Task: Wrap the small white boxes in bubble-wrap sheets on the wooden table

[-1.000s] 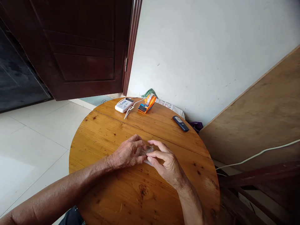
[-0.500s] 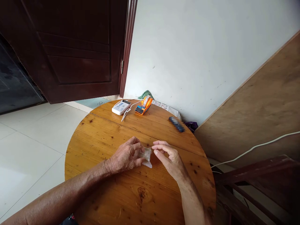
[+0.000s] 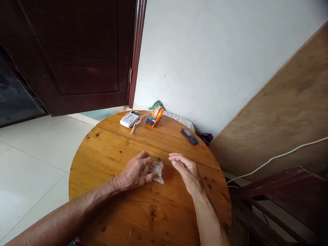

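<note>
My left hand (image 3: 137, 171) rests at the middle of the round wooden table (image 3: 99, 157), its fingers and thumb closed round a small clear, greyish flat block (image 3: 158, 169). A whitish translucent flap (image 3: 160, 180) sticks out from the near side of the block. Part of the block is hidden under my fingers, and I cannot tell what it contains. Just to the right, my right hand (image 3: 188, 172) hovers apart from it. Its fingers stretch out to the left, the thumb lies just below them, and nothing shows in them.
Toward the back stand a white power bank-like device (image 3: 130, 119) with a white cable (image 3: 135, 126) and an orange tape dispenser (image 3: 154, 117). A dark, blurred-out long object (image 3: 189, 136) lies at the back right. Behind the table are a white wall (image 3: 205, 61) and a dark door (image 3: 84, 58).
My right hand has drawn slightly away from the block, widening the gap. My left hand keeps its hold. The whole view has shifted a little.
</note>
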Tool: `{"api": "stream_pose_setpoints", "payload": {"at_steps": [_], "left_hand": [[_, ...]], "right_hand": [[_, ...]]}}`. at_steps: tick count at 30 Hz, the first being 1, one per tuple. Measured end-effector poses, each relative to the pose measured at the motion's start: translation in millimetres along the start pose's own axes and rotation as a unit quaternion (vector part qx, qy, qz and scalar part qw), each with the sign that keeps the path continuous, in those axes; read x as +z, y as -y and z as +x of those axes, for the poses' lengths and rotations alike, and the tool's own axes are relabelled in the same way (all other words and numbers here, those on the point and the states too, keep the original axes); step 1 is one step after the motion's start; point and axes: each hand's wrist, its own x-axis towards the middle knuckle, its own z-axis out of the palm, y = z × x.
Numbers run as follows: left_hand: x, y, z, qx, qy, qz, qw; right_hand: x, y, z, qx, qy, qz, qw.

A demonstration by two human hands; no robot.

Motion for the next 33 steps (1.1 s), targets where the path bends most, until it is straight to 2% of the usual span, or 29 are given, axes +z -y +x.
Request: {"api": "stream_pose_setpoints", "payload": {"at_steps": [2, 6, 11, 18, 23, 27, 33], "left_hand": [[-0.4, 0.2, -0.2, 0.0, 0.006, -0.001, 1.0], [0.0, 1.7, -1.0, -0.003, 0.014, -0.006, 1.0], [2.0, 4.9, -1.5, -0.006, 0.007, -0.02, 1.0], [0.6, 3.4, -1.3, 0.006, -0.001, -0.005, 1.0], [0.9, 2.2, -1.3, 0.01, -0.006, -0.012, 1.0], [1.7, 4.7, -1.5, 0.004, -0.001, -0.033, 0.999], [0.7, 6.7, -1.0, -0.001, 0.008, -0.044, 0.999]], "right_hand": [[2.9, 1.3, -0.7, -0.01, 0.037, -0.015, 0.999], [16.6, 10.5, -6.5, -0.082, 0.103, -0.071, 0.989], [23.9, 16.3, -11.4, -0.164, 0.1, -0.142, 0.971], [9.8, 14.0, -6.1, -0.111, 0.053, -0.061, 0.99], [15.6, 16.8, -9.0, -0.133, 0.107, -0.104, 0.98], [21.1, 19.6, -11.6, -0.155, 0.112, -0.119, 0.974], [7.9, 11.9, -3.8, -0.052, 0.053, -0.047, 0.996]]}}
